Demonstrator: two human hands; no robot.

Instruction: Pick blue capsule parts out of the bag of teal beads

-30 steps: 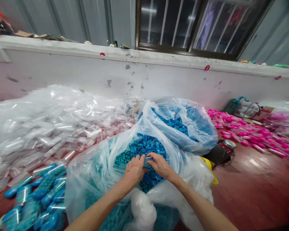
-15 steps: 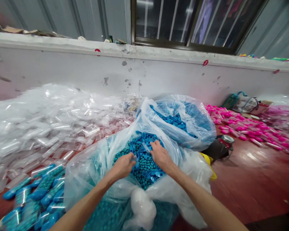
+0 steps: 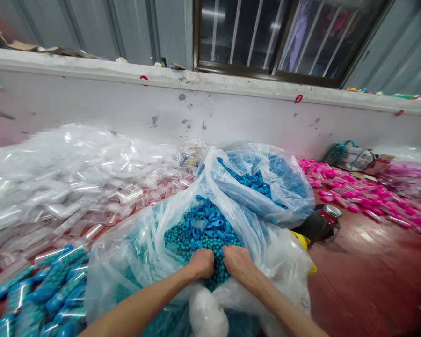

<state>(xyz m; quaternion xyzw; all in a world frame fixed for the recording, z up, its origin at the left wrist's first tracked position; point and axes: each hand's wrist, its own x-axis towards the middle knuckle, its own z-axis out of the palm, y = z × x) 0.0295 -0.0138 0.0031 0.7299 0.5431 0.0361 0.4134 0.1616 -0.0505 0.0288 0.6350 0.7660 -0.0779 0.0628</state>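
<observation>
My left hand and my right hand are side by side, knuckles up, pressed into the teal beads inside an open clear plastic bag in front of me. Their fingers curl down into the beads, so what they grip is hidden. Just beyond the hands lies a heap of blue plastic caps in the same bag.
A second clear bag of blue pieces stands behind. Empty clear tubes pile up at left, filled blue tubes at lower left, pink filled tubes at right. A dark jar lies on the red floor.
Both hands drew back toward me from the blue caps, came together and dug into the teal beads at the bag's near side.
</observation>
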